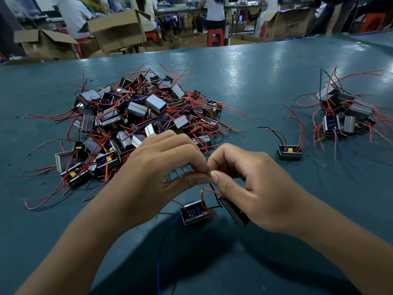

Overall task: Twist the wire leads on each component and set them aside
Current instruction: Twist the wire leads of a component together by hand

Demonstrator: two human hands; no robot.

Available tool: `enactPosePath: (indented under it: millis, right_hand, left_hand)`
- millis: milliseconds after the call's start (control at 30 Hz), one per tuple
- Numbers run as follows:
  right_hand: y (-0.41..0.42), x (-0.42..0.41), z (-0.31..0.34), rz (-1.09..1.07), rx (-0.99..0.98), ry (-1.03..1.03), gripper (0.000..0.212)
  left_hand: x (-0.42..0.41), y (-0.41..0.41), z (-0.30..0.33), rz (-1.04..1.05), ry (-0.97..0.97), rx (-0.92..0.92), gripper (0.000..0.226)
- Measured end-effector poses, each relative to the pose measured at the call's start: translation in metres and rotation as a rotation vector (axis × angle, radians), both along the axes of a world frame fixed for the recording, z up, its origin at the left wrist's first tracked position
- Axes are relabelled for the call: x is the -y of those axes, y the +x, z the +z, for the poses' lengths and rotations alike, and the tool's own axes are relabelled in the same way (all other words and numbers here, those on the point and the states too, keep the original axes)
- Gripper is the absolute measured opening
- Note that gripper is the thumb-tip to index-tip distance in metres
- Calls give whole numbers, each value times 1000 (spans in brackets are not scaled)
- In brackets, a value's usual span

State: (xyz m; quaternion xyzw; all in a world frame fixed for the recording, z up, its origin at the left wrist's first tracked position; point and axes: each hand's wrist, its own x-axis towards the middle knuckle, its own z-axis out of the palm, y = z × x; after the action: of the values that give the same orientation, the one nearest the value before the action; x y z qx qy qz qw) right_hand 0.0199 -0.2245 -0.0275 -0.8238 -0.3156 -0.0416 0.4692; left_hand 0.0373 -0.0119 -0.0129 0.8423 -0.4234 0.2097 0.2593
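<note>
A teal desk (pixel 265 86) fills most of the view, its far edge at twelve o'clock backed by cardboard boxes (pixel 116 28) and seated people at other benches. The big pile of components (pixel 138 116), small dark blocks with tangled red, blue and black leads, spreads from ten to twelve o'clock of the hands. A smaller pile (pixel 344 111) lies well apart at two o'clock, and a single component (pixel 289 151) with upright red leads stands alone between it and the hands. The left hand (pixel 157 169) and the right hand (pixel 253 184) meet just below centre, fingertips touching; both sets of fingers are curled narrow, thumb and forefinger of each pinching the thin bare wire ends (pixel 204 173) at the point where they meet. From that pinch, at six o'clock, red and black leads (pixel 207 196) drop to the held component (pixel 235 211), a dark block tucked under the right palm and tilted. Just beside it, at its nine o'clock, another component (pixel 194 212) rests open side up, apart from the fingers, with a blue wire (pixel 162 252) trailing toward six o'clock.
</note>
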Motion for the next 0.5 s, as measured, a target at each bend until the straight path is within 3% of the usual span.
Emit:
enactPosePath:
  millis: [500]
  right_hand:
    - [1, 1, 1, -14, 27, 7, 6]
  left_hand:
    - [-2, -1, 3, 44, 53, 42, 22]
